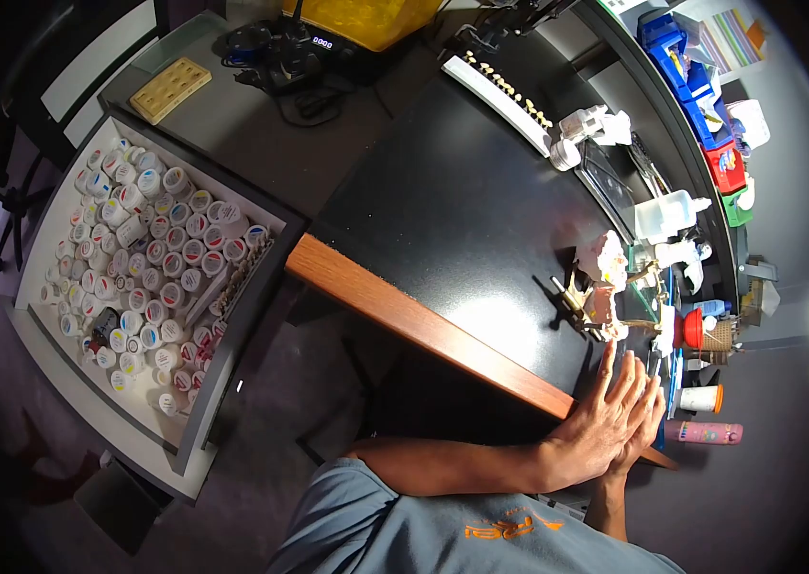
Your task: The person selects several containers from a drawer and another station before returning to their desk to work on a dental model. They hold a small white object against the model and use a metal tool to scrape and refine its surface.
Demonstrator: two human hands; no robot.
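Note:
My left hand (596, 421) and my right hand (646, 418) are pressed palm to palm, fingers stretched out, over the near right corner of the black desk (462, 210). Neither hand holds anything. Just beyond the fingertips stands a metal dental articulator (588, 304) carrying pale plaster tooth casts (605, 256). My left forearm lies along the desk's wooden front edge (404, 316).
An open drawer (146, 258) at the left is packed with several small white jars. A white strip of sample teeth (500, 91) lies at the desk's far side. A white squeeze bottle (664, 214), a red cap (692, 329), a cup (701, 397) and a pink bottle (706, 432) crowd the right edge.

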